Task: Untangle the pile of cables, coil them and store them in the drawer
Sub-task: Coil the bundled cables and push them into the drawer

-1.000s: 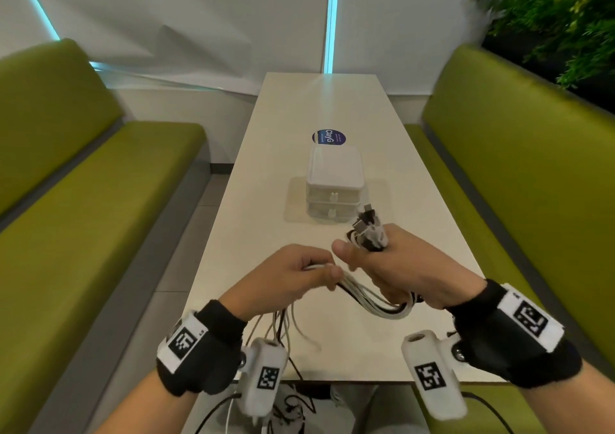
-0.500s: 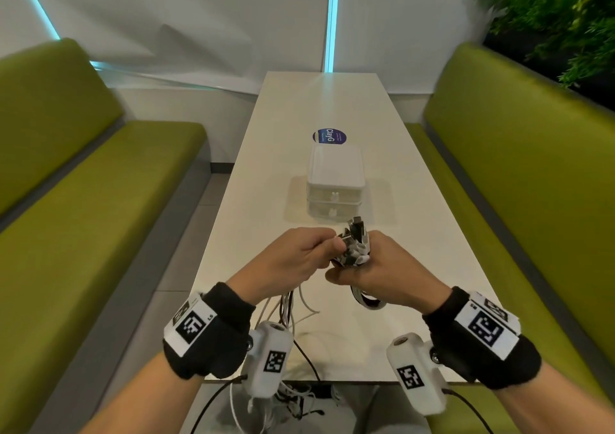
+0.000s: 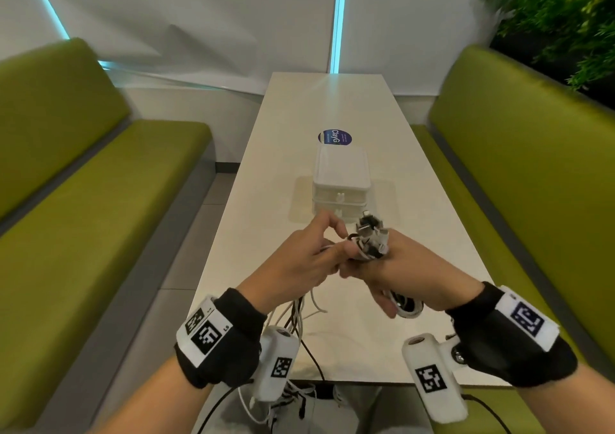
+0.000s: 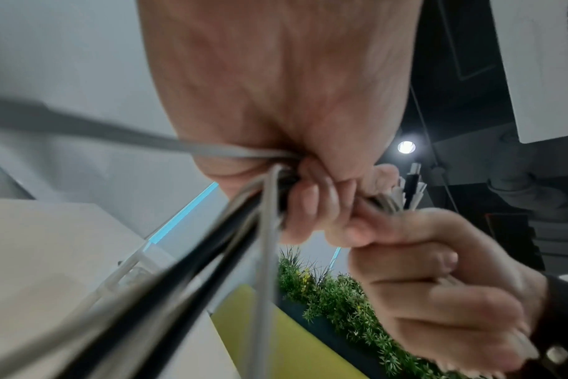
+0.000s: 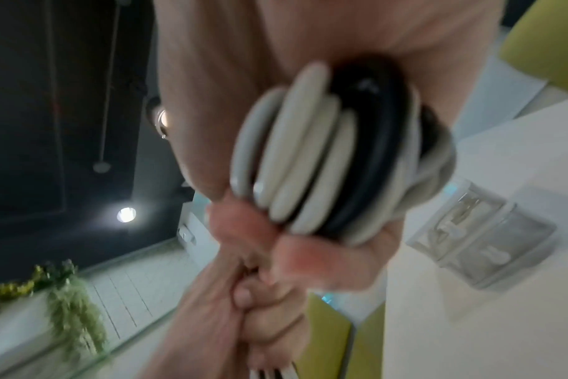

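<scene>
My right hand [image 3: 396, 267] grips a coiled bundle of white and black cables [image 3: 369, 242]; the plug ends stick up above its fingers. The coil's loops [image 5: 325, 159] fill the right wrist view, and a loop [image 3: 407, 307] hangs below the palm. My left hand [image 3: 309, 254] holds the loose cable strands [image 4: 266, 184] right beside the bundle, fingers curled round them. The strands trail down from it over the near table edge [image 3: 299, 320]. A white two-drawer box [image 3: 341, 181] stands on the table just beyond both hands; its drawers look closed.
The long white table [image 3: 332, 101] runs away from me, with a round blue sticker [image 3: 335, 137] behind the box. Green benches [image 3: 83, 200] flank both sides. More cable ends [image 3: 289, 403] hang below the near edge by my lap. Plants [image 3: 565, 18] stand at the far right.
The hands have come together and risen nearer the drawer box. The long loop that hung between them a second ago has been wound into the bundle in my right hand.
</scene>
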A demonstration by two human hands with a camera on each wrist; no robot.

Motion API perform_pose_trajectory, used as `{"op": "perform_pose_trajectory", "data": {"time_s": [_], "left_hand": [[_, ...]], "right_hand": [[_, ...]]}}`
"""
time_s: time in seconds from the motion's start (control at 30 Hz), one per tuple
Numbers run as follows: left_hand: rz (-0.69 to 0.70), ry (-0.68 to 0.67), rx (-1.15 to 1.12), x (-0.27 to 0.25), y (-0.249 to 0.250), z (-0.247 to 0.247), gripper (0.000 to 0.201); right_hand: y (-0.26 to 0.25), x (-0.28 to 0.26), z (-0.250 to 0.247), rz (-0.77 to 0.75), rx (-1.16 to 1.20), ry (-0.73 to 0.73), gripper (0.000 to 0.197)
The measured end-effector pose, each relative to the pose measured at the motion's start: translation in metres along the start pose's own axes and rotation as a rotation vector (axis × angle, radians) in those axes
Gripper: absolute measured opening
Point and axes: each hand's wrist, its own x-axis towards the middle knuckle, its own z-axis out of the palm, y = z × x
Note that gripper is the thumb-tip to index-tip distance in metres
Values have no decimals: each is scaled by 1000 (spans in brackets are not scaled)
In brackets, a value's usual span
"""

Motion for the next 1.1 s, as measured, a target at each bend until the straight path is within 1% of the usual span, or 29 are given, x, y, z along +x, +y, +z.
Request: {"op": "perform_pose_trajectory", "data": {"time_s": [0.03, 0.07, 0.13, 0.17, 0.23, 0.27, 0.33, 0.4, 0.47, 0.5, 0.53, 0.57, 0.6, 0.67, 0.7, 0.73, 0.77, 0.8, 0.83, 0.87, 0.9, 0.93, 0.97, 1.0, 1.1], "left_hand": [[5, -15, -52, -1, 1, 0, 37], [4, -39, -117, -2, 2, 1, 42], [-35, -49, -231, -8, 0, 6, 48], [-58, -35, -288, -11, -3, 12, 48], [-66, 6, -396, -19, -17, 29, 48], [-52, 32, -402, -22, -27, 39, 47], [-54, 49, -302, -28, -51, 54, 41], [-120, -14, -168, -34, -72, 58, 36], [-210, -73, -55, -34, -82, 52, 35], [-219, -99, 10, -31, -84, 47, 33], [-213, -121, 76, -25, -80, 40, 27], [-197, -114, 109, -20, -73, 33, 13], [-177, -76, 107, -14, -64, 27, 17], [-93, 55, 17, -6, -43, 16, 61], [-16, 125, -4, -3, -32, 12, 74], [66, 174, -12, 0, -22, 10, 81], [138, 202, -7, 4, -15, 10, 83], [182, 205, 11, 8, -10, 12, 79], [199, 199, 54, 12, -7, 14, 69], [195, 192, 70, 14, -6, 18, 54], [168, 188, 57, 15, -10, 22, 38], [132, 190, 10, 14, -13, 27, 22], [92, 194, -51, 12, -19, 33, 9], [54, 200, -120, 10, -23, 37, 7], [-3, 215, -272, 6, -32, 43, 37]], "right_hand": [[-4, -3, -3, -1, 33, -7, 24], [-7, -6, -6, 9, 134, -7, 29], [-14, -10, -13, 38, 428, 14, 31], [-17, -10, -16, 44, 533, 29, 31], [-18, -9, -19, 36, 592, 57, 32], [-17, -9, -18, 31, 580, 69, 32], [-13, -9, -17, 27, 562, 97, 32], [-9, -8, -19, 12, 541, 122, 33], [-8, -7, -21, -10, 477, 138, 32], [-9, -6, -21, -24, 441, 145, 31], [-9, -4, -21, -36, 399, 154, 31], [-8, -2, -21, -44, 349, 164, 34], [-6, 1, -21, -44, 299, 175, 39], [-2, 5, -22, -32, 241, 191, 41], [-2, 6, -22, -29, 228, 188, 37], [-1, 7, -22, -29, 226, 185, 32], [-1, 7, -21, -30, 227, 178, 29], [-2, 7, -21, -31, 240, 175, 27], [-4, 6, -22, -32, 264, 174, 23], [-7, 6, -23, -34, 301, 169, 19], [-9, 6, -24, -42, 335, 166, 23], [-10, 6, -26, -50, 364, 169, 31], [-11, 6, -27, -56, 388, 177, 37], [-11, 6, -27, -56, 402, 190, 41], [-8, 8, -20, -45, 434, 243, 43]]}}
